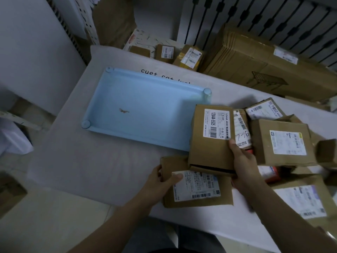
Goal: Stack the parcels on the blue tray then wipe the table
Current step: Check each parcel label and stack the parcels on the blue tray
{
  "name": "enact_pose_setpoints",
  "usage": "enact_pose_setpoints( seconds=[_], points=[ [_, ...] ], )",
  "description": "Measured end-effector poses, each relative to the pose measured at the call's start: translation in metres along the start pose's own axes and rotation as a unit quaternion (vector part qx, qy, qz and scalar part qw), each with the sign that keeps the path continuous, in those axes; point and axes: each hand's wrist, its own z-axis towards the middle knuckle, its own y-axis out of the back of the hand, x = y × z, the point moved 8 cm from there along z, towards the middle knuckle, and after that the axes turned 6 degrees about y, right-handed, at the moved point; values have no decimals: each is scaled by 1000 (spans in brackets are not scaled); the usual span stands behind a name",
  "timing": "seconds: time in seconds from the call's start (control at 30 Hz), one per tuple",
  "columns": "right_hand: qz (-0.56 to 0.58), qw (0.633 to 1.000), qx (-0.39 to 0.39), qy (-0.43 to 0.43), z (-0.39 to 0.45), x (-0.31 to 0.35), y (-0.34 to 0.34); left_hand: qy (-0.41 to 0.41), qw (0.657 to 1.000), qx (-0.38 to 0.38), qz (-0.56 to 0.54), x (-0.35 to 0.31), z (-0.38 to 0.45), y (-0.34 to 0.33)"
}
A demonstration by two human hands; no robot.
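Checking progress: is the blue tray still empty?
Empty of parcels. The blue tray shows bare floor with only a small brown speck; every parcel lies outside it.

The blue tray (pixel 142 106) is showing smooth, faintly glossy plastic. Beside the tray, the parcels (pixel 209 136) are looking like matt brown cardboard carrying smooth white paper labels (pixel 217 123). Under the tray, the tabletop (pixel 87 165) is wearing a matt pale cloth-like covering.
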Motion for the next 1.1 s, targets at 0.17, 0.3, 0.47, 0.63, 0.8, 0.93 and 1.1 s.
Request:
enact_pose_setpoints(
  seconds=[0.17,0.3,0.47,0.63,0.8,0.93,1.1],
  points=[
    [8,999,30,16,-7,3,1,-15,998,-47,-50,7,-6,-3],
    [13,997,74,15,-18,8,0,-18,992,-107,-69,7,-36,11],
    [23,994,97,34,-18,49,26,-99,987,-104,-66,-32,-80,-10],
    [-10,993,11,115,-12,119,96,-129,991,-27,-33,-80,-68,-93],
    [-128,969,-112,177,0,161,168,-156,986,-25,45,-110,-29,-190],
    [-200,951,-147,183,6,162,200,-132,986,-3,100,-110,-13,-228],
    [-265,942,-136,152,12,140,210,-188,969,-155,32,-99,15,-143]
  ],
)
